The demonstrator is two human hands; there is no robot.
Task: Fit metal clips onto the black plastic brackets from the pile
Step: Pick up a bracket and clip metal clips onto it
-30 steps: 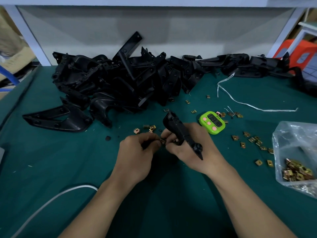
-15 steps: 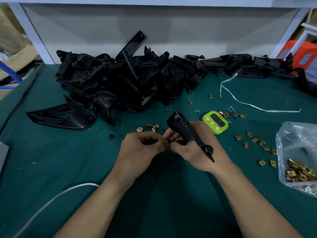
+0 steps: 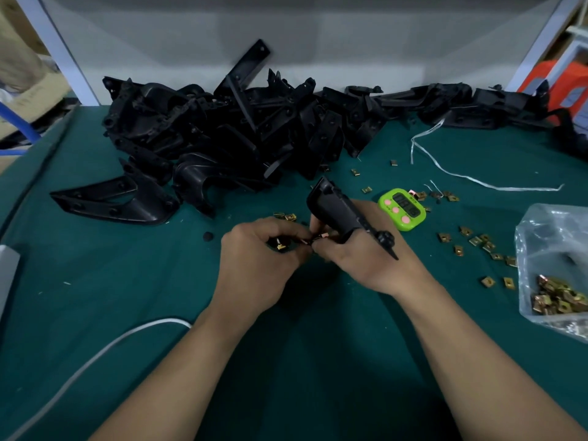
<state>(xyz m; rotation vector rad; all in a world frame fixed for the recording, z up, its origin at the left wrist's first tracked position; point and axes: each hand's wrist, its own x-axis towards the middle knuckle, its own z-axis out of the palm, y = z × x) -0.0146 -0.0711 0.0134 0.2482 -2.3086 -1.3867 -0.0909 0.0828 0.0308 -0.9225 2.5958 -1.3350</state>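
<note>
Although the hands have barely moved over the last second, the work between them has tightened. The right hand [image 3: 366, 259] has its fingers curled round a bracket [image 3: 340, 214], which stands tilted over the middle of the table [image 3: 95, 297], upper end toward the far edge. Its lower end has swung a little toward the right edge since a second ago, which brings the mounting edge round to face the other hand. The left hand [image 3: 257, 265] pinches a clip [image 3: 320, 237] between thumb and forefinger and holds it against that edge. The clip now shows as a coppery glint right where the two sets of fingertips meet. Whether it has slid fully home is hidden by the fingers. I judge it to be partway on, with a firm push yet to come. A second gold glint shows under the left fingers, and I cannot tell whether it is held or lying on the table.

Little of the task looks done. The pile [image 3: 222, 138] is large along the far edge. Loose clips [image 3: 477, 241] lie scattered toward the right edge, between the timer [image 3: 402, 210] and the bag [image 3: 553, 265], which holds many more.
</note>
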